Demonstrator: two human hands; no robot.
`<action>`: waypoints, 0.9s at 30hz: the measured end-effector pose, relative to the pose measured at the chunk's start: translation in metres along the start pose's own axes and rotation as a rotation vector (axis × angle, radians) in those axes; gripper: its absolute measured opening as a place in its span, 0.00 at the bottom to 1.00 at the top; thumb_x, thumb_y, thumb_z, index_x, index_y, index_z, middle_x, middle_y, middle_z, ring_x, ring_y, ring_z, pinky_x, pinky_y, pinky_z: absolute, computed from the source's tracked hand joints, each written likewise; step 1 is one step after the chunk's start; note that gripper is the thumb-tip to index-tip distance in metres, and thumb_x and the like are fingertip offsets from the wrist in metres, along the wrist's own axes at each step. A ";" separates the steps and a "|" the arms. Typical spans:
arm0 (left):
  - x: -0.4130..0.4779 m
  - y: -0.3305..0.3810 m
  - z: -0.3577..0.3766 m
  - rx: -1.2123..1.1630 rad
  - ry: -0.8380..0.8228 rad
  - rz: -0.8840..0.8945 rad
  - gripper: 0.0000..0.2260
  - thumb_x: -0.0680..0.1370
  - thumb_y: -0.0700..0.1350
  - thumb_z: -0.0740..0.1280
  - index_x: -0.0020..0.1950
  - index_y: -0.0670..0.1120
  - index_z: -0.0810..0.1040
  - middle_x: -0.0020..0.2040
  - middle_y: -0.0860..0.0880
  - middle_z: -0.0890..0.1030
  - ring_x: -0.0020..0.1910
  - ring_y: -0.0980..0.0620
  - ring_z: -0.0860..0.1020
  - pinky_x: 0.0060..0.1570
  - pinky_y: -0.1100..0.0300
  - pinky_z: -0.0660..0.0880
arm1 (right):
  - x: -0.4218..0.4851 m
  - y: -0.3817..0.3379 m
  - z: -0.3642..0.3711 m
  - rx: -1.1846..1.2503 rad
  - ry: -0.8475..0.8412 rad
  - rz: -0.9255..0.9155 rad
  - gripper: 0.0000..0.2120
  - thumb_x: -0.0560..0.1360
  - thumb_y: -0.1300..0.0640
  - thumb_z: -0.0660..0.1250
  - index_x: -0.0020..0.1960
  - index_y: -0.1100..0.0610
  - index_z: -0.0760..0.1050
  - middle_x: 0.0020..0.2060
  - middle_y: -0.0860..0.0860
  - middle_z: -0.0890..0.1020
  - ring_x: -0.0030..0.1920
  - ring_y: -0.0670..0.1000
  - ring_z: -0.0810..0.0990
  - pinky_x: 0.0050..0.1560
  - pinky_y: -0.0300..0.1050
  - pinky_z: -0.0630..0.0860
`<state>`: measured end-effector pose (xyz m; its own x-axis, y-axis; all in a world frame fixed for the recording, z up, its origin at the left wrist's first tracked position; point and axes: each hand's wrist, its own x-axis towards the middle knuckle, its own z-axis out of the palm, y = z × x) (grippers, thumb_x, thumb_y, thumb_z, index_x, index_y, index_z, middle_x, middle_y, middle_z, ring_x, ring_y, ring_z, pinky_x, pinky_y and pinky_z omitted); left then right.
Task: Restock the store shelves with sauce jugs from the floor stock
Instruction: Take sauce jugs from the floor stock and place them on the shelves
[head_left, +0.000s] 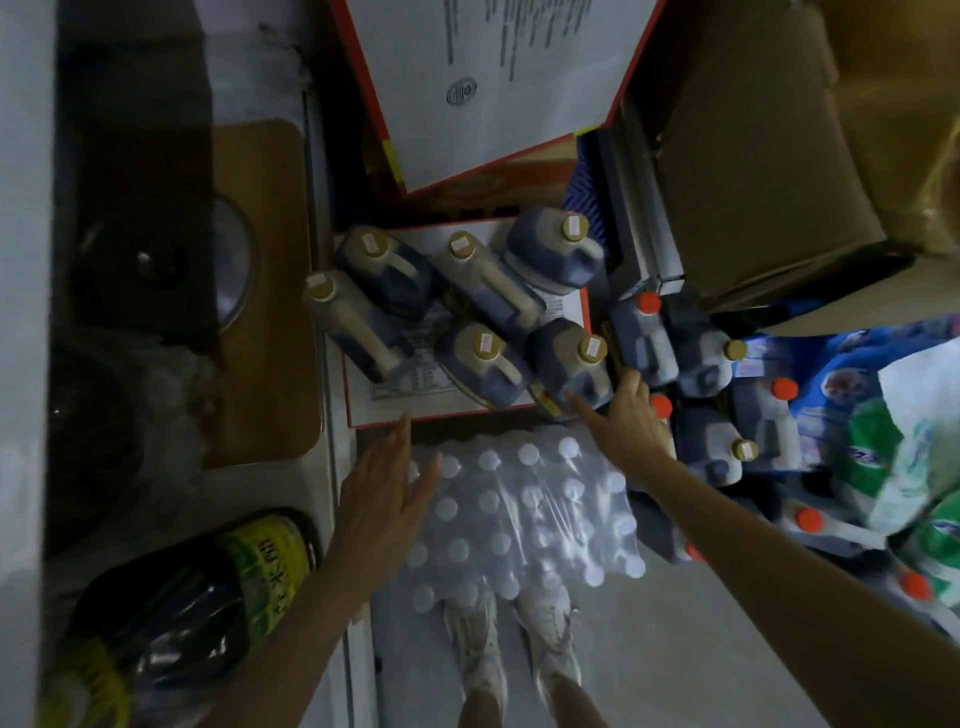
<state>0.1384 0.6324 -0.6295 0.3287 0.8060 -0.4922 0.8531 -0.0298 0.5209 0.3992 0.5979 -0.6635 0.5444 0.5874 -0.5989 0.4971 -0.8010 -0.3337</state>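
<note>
Six dark, gold-capped sauce jugs (488, 291) lie atop the red-edged carton (363, 410). Just before it is a shrink-wrapped pack (519, 514) holding white-capped bottles. The right hand (628, 426), fingers spread, touches the carton's near-right jug. The left hand (384, 499) is flat, fingers apart.

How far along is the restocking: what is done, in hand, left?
Done: only a green-labelled jug shows at the left shelf. In hand: nothing; the right hand reaches a gold-capped jug with open fingers, and the left hand hovers open. Left: six gold-capped jugs on the white box, and red-capped jugs beside it.
</note>
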 end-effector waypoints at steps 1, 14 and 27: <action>-0.001 -0.006 0.008 -0.014 -0.020 -0.012 0.46 0.70 0.76 0.40 0.77 0.47 0.57 0.76 0.47 0.62 0.74 0.47 0.60 0.71 0.54 0.57 | 0.009 0.002 0.006 0.021 -0.004 0.009 0.35 0.73 0.36 0.64 0.67 0.61 0.61 0.66 0.61 0.68 0.66 0.64 0.68 0.62 0.64 0.67; -0.012 -0.033 0.048 -0.149 -0.082 -0.114 0.44 0.69 0.76 0.41 0.78 0.50 0.53 0.76 0.48 0.63 0.74 0.51 0.62 0.72 0.53 0.60 | 0.063 0.006 0.012 0.261 -0.068 0.011 0.22 0.75 0.48 0.69 0.58 0.66 0.76 0.48 0.54 0.69 0.53 0.54 0.69 0.61 0.45 0.63; -0.018 0.010 0.053 -0.345 -0.104 -0.103 0.37 0.71 0.69 0.64 0.74 0.56 0.55 0.71 0.52 0.64 0.71 0.54 0.62 0.66 0.62 0.59 | 0.020 0.009 -0.032 0.500 -0.005 -0.158 0.09 0.71 0.59 0.74 0.44 0.63 0.78 0.60 0.53 0.70 0.58 0.48 0.71 0.57 0.36 0.68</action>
<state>0.1626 0.5866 -0.6522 0.3026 0.7299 -0.6129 0.7030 0.2633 0.6607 0.4364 0.6068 -0.6551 0.4852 0.7056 -0.5164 0.1888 -0.6612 -0.7261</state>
